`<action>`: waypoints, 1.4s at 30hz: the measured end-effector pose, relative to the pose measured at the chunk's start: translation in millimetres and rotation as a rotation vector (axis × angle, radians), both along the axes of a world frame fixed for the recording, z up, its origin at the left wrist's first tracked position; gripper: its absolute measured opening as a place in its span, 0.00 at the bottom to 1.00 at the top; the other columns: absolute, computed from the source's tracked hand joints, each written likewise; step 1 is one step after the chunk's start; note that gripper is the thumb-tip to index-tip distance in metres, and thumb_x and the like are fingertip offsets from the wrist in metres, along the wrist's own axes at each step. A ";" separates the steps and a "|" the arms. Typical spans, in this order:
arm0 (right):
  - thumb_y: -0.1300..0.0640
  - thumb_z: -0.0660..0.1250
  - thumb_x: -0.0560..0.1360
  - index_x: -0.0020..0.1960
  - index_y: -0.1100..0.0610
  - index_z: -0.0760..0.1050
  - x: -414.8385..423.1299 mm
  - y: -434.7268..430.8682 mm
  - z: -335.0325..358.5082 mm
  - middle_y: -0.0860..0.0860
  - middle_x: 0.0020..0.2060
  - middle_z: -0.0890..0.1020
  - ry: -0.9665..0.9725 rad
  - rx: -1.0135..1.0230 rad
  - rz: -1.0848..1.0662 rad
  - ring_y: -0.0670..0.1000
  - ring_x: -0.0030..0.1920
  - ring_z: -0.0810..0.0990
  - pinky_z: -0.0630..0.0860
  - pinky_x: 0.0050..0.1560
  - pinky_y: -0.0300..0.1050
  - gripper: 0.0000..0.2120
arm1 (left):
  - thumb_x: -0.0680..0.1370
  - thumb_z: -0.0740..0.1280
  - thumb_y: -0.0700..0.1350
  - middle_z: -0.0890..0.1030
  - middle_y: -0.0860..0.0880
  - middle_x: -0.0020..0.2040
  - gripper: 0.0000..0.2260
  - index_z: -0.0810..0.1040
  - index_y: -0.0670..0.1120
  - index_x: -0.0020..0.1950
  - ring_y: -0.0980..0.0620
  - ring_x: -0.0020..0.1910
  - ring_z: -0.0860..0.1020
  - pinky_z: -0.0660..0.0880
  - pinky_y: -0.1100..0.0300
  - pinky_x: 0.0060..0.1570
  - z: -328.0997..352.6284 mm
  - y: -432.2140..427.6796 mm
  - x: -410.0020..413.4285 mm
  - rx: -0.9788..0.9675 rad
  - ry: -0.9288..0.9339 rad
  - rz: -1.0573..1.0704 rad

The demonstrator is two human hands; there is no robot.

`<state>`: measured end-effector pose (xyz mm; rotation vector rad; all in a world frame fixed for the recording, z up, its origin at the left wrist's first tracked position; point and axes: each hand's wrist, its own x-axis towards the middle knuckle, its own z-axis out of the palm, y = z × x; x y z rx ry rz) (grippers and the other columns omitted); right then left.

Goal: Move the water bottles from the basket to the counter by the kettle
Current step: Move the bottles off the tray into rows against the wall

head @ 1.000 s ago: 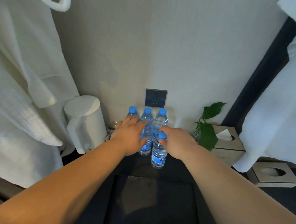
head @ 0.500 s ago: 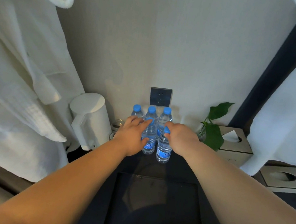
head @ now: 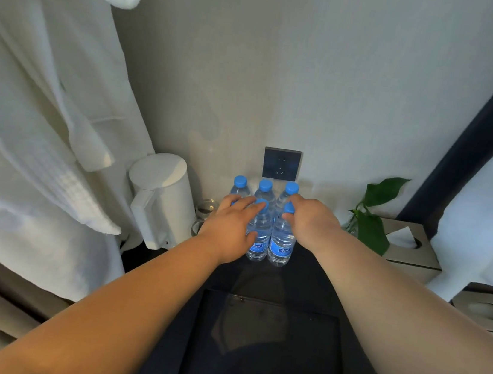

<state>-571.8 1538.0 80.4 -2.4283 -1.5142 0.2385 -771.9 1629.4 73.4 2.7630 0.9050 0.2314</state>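
Observation:
Three clear water bottles with blue caps [head: 265, 189] stand in a row against the wall under the socket. In front of them stand two more, side by side on the dark counter [head: 305, 276]. My left hand [head: 230, 228] wraps the front left bottle [head: 258, 245], fingers over its cap and thumb across its body. My right hand [head: 309, 220] grips the neck of the front right bottle [head: 281, 248]. The white kettle [head: 159, 197] stands just left of the bottles. A dark rectangular tray or basket [head: 266, 340] lies below my arms; its inside is too dark to read.
Two small glasses [head: 206, 209] sit between kettle and bottles. A green plant [head: 372, 225] and a tissue box [head: 409, 249] stand to the right, with another box [head: 489, 313] farther right. A white bathrobe [head: 43, 128] hangs at left. A wall socket [head: 281, 163] is above the bottles.
My right hand has carried its bottle back toward the wall until it stands level beside the left front bottle. My left hand has stayed on its bottle.

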 end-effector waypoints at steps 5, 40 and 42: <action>0.44 0.65 0.86 0.75 0.57 0.69 -1.0 6.4 0.8 0.57 0.60 0.82 0.001 -0.037 -0.025 0.58 0.59 0.81 0.70 0.48 0.48 0.24 | 0.80 0.66 0.47 0.61 0.54 0.82 0.32 0.59 0.56 0.83 0.45 0.78 0.55 0.65 0.45 0.75 1.5 -0.6 1.1 -0.002 0.009 0.007; 0.39 0.67 0.83 0.68 0.58 0.74 8.4 11.5 -7.7 0.56 0.59 0.82 0.021 -0.022 -0.066 0.58 0.57 0.82 0.72 0.48 0.48 0.25 | 0.77 0.71 0.48 0.59 0.56 0.83 0.39 0.54 0.57 0.84 0.46 0.81 0.50 0.64 0.45 0.76 -5.0 -4.1 0.5 0.013 0.041 0.031; 0.39 0.67 0.83 0.70 0.57 0.74 8.1 10.6 -8.1 0.56 0.59 0.82 0.026 -0.016 -0.069 0.58 0.58 0.82 0.72 0.49 0.48 0.25 | 0.77 0.70 0.49 0.59 0.55 0.83 0.38 0.54 0.57 0.84 0.46 0.81 0.50 0.64 0.45 0.76 -5.8 -4.4 0.9 0.015 0.032 0.032</action>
